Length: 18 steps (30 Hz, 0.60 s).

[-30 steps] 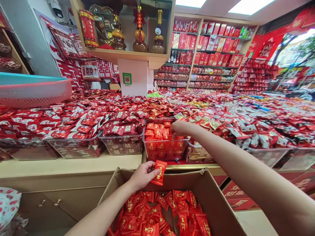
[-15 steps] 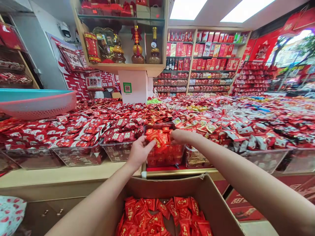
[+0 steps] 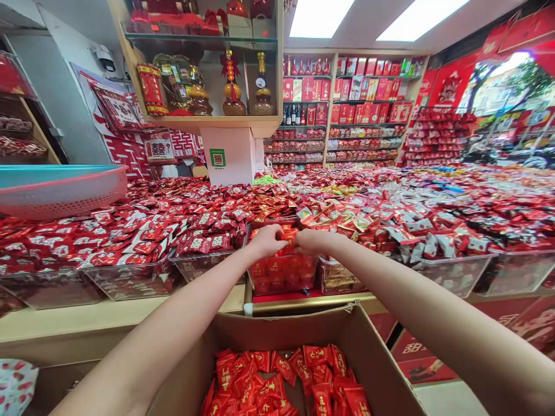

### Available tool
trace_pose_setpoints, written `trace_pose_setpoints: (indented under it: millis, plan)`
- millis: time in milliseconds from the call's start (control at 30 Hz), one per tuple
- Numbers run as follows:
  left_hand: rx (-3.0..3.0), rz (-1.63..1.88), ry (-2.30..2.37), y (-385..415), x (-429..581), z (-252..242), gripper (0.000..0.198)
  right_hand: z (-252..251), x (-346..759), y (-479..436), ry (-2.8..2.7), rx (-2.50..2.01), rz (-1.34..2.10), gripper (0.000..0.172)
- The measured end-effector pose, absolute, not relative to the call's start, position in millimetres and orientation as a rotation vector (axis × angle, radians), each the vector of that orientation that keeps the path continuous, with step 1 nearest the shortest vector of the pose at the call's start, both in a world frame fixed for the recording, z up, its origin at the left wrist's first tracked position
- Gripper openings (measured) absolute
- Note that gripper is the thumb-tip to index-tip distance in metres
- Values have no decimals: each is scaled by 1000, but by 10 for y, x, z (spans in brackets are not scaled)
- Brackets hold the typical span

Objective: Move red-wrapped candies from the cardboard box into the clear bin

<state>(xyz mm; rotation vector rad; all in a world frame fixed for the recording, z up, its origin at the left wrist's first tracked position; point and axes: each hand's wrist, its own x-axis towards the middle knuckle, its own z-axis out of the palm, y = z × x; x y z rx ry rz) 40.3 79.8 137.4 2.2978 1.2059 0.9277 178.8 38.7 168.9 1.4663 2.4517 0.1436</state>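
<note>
Both my hands, left hand (image 3: 267, 242) and right hand (image 3: 313, 241), curl over red packets (image 3: 289, 233) in the clear bin (image 3: 282, 287); whether either grips one, I cannot tell. Before the bin, a cardboard box (image 3: 286, 332) holds more.

The place was a shop. A long, pale cream counter (image 3: 95, 320) was heaped with small, glossy, mostly red wrapped packets (image 3: 195, 222), with a row of clear plastic bins (image 3: 134, 283) along its front. Beyond stood tall, pale wooden shelves (image 3: 330, 110) stocked with rectangular red boxes (image 3: 359, 112) and dark glass bottles (image 3: 293, 115). A green-framed, square QR code (image 3: 218, 158) was on a white, boxy column (image 3: 234, 164), beneath a wooden display cabinet (image 3: 212, 122) of amber, gourd-shaped bottles (image 3: 233, 101). The hazy, bright opening (image 3: 511, 104) at far right appeared to face a street.
</note>
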Motion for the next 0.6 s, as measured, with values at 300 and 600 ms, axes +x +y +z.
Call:
trace_pose_setpoints:
  millis: [300, 600]
  plan:
    - [2342, 614, 1168, 942, 574, 1314, 13, 1876, 1864, 348, 2515, 1549, 200, 27]
    - [2319, 529, 1141, 960, 784, 1239, 9, 1898, 2005, 334, 2581, 1720, 384, 25]
